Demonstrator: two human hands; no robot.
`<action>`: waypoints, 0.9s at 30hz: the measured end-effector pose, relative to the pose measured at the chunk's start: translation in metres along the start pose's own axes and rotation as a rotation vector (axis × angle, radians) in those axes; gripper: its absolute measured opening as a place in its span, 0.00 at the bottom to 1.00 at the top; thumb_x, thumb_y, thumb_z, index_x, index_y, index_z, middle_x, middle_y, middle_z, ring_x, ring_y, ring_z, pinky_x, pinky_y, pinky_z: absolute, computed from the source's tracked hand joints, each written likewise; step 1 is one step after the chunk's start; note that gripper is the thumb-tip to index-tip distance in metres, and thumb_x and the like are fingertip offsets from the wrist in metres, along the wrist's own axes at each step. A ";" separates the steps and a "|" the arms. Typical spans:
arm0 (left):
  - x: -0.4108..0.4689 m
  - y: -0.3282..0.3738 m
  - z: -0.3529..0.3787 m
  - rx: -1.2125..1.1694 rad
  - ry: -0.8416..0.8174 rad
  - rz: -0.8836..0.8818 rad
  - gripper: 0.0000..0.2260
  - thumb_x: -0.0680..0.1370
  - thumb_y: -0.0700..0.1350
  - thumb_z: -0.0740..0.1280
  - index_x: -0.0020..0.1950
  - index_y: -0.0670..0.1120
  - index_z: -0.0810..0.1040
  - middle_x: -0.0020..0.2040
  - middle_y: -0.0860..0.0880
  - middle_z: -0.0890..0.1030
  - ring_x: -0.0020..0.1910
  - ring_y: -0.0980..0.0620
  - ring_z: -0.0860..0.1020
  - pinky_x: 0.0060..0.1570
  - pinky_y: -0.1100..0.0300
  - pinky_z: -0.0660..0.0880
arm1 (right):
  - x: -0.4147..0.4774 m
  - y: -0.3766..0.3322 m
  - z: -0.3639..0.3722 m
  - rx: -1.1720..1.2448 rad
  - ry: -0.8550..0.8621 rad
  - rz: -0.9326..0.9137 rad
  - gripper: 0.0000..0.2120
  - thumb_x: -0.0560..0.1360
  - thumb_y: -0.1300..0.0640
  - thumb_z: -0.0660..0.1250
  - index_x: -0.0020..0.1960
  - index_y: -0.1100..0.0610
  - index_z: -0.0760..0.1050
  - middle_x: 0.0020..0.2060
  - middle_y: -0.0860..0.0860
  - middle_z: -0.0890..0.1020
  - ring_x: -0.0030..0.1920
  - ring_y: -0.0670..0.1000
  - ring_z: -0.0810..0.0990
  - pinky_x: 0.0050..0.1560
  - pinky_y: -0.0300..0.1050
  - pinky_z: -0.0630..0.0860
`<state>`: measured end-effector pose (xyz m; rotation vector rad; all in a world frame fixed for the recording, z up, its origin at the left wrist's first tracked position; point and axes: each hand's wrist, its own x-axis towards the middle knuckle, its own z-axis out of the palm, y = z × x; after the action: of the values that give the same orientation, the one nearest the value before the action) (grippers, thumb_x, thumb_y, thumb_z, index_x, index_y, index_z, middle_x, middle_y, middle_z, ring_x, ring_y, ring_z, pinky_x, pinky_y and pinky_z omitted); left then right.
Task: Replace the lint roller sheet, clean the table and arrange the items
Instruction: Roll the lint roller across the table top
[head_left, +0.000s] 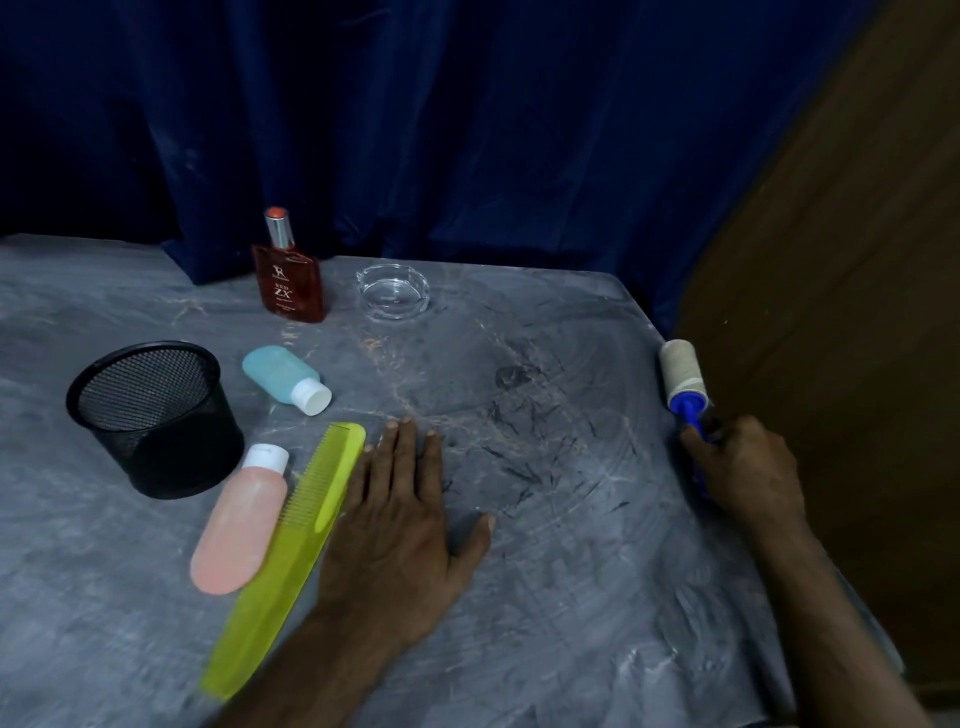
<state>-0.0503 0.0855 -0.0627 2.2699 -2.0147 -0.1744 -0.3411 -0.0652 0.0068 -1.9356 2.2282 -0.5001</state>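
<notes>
My right hand (745, 470) grips the blue handle of a lint roller (683, 375) at the table's right edge, its pale sticky roll pointing away from me. My left hand (402, 525) lies flat on the grey marbled table (597, 597), fingers spread, holding nothing. Just left of it lies a yellow-green comb (283, 561), and beside that a pink bottle (241, 525) on its side. A blue bottle (284, 380) lies further back. Dark hair strands (524, 457) are scattered over the table between my hands.
A black mesh cup (156, 415) stands at the left. A red perfume bottle (288, 280) and a clear glass ashtray (395, 291) stand at the back. A dark blue curtain (467, 130) hangs behind, and a brown wooden panel (857, 312) is on the right.
</notes>
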 end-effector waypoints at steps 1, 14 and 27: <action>0.000 0.000 0.000 0.001 0.002 0.000 0.48 0.75 0.73 0.30 0.88 0.45 0.39 0.89 0.42 0.39 0.88 0.44 0.38 0.86 0.47 0.39 | 0.000 -0.001 0.000 0.003 -0.016 -0.004 0.14 0.80 0.51 0.69 0.57 0.62 0.79 0.33 0.48 0.72 0.31 0.42 0.68 0.30 0.39 0.60; 0.001 0.000 -0.001 -0.005 0.008 0.001 0.48 0.75 0.72 0.31 0.88 0.45 0.41 0.89 0.41 0.41 0.88 0.44 0.40 0.86 0.46 0.40 | -0.003 -0.038 0.016 0.058 -0.116 -0.189 0.09 0.79 0.50 0.71 0.54 0.54 0.78 0.40 0.51 0.81 0.38 0.48 0.78 0.34 0.42 0.67; 0.000 0.000 -0.002 -0.039 0.016 0.004 0.47 0.75 0.72 0.33 0.88 0.45 0.41 0.89 0.41 0.40 0.88 0.43 0.40 0.86 0.45 0.40 | -0.040 -0.116 0.058 0.083 -0.105 -0.437 0.08 0.76 0.49 0.69 0.50 0.54 0.78 0.42 0.57 0.84 0.44 0.62 0.82 0.39 0.46 0.69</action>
<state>-0.0501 0.0852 -0.0608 2.2369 -1.9895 -0.1930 -0.2080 -0.0480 -0.0120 -2.3474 1.6910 -0.5177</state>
